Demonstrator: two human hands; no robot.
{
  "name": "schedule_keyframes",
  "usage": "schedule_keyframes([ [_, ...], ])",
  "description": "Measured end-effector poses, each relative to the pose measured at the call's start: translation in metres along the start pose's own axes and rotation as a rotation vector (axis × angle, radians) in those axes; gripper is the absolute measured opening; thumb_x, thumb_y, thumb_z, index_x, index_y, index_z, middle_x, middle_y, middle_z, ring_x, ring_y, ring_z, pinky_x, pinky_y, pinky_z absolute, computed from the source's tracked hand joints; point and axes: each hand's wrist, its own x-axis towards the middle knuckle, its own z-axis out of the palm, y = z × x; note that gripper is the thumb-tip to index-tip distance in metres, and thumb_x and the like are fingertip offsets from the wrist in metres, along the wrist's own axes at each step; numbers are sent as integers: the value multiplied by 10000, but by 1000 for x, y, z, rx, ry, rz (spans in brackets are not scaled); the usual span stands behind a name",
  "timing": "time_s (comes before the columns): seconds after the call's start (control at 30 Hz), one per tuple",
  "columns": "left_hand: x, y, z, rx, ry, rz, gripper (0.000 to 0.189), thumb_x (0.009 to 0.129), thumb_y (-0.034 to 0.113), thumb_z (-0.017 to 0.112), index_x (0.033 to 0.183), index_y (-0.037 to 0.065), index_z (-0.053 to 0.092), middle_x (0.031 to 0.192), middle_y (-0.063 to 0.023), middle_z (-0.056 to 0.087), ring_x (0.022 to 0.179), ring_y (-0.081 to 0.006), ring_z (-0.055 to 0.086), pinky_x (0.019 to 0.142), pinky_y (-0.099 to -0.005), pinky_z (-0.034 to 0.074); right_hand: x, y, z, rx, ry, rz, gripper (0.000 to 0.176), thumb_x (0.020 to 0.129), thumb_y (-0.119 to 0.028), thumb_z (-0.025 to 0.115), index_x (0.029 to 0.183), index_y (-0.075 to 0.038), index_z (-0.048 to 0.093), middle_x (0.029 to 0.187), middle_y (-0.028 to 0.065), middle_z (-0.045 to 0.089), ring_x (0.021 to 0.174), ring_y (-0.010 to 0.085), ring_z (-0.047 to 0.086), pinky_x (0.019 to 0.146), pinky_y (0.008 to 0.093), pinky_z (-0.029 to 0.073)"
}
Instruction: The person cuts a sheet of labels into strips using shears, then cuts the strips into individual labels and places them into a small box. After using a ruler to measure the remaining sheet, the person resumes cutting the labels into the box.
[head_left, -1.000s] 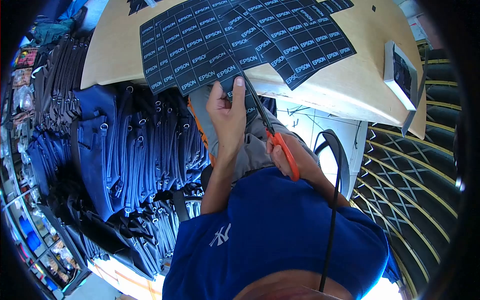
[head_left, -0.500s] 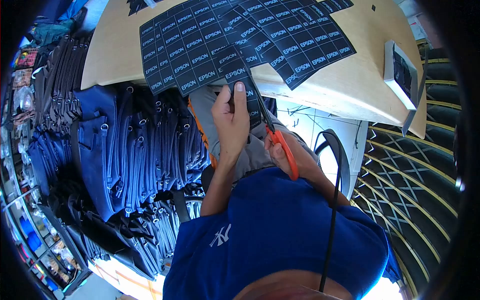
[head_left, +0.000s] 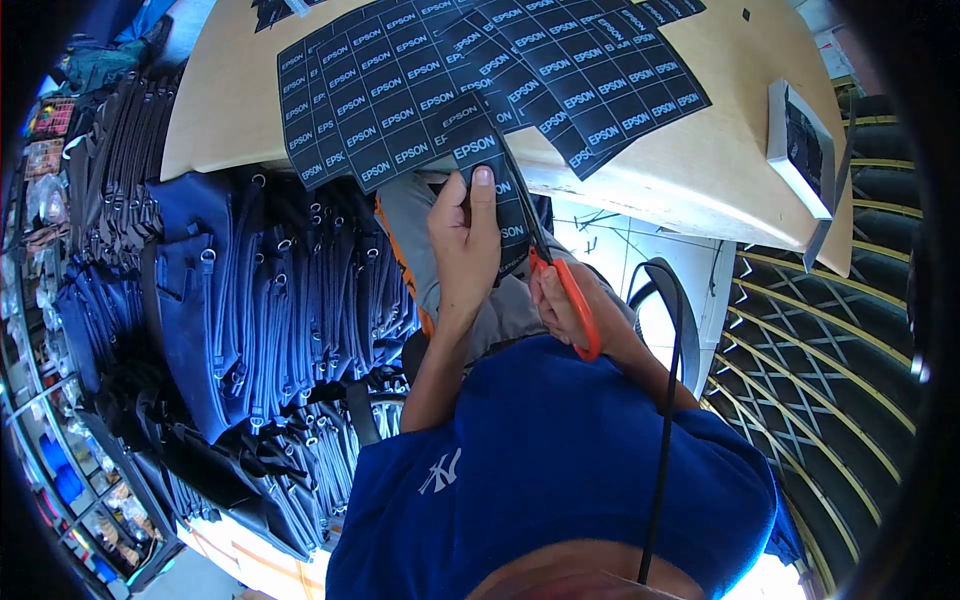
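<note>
My left hand pinches a black strip printed with EPSON labels, thumb on top, just past the table's front edge. Red-handled scissors are gripped in my right hand, their dark blades lying along the strip's right side and pointing up toward the table. How far the blades are apart is hard to tell. Large black EPSON sheets lie overlapping on the table, some hanging over its edge. The strip's upper end overlaps these sheets.
The pale wooden table curves across the top. A white box with dark contents sits at its right. Dark blue bags are stacked at the left. A folding metal gate stands at the right, and a black cable hangs in front.
The scissors have opened slightly and shifted a little, with the fingers of my right hand moved on the handles. The strip and my left hand have shifted slightly.
</note>
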Motion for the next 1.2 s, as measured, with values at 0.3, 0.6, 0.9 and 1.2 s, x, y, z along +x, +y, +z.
schedule_keyframes([
  [0.3,2,2,-3,-50,-14,-33,222,942,201,510,885,10,608,680,76,479,584,10,350,495,-174,273,-5,-9,0,150,-20,175,490,950,-430,402,671,-38,494,484,-22,443,364,64,424,360,224,323],
  [0.6,27,3,-17,-173,48,-108,143,892,166,601,808,51,587,630,98,396,552,18,286,460,-167,193,-3,-7,-5,-5,-98,13,594,900,-600,327,667,-67,447,457,-17,444,350,68,448,361,189,359],
  [0.9,19,5,-14,-156,11,-74,275,851,95,647,638,82,474,589,101,345,529,25,261,454,-171,192,2,7,-1,42,-88,-143,693,802,-740,299,822,-61,433,591,-25,354,468,66,351,423,222,302],
  [1.2,12,9,-13,-57,-22,-11,332,828,76,669,597,70,430,578,89,334,528,18,264,451,-177,190,2,2,-4,15,-76,-142,724,783,-768,289,848,-63,441,597,-31,342,490,76,337,447,234,285],
])
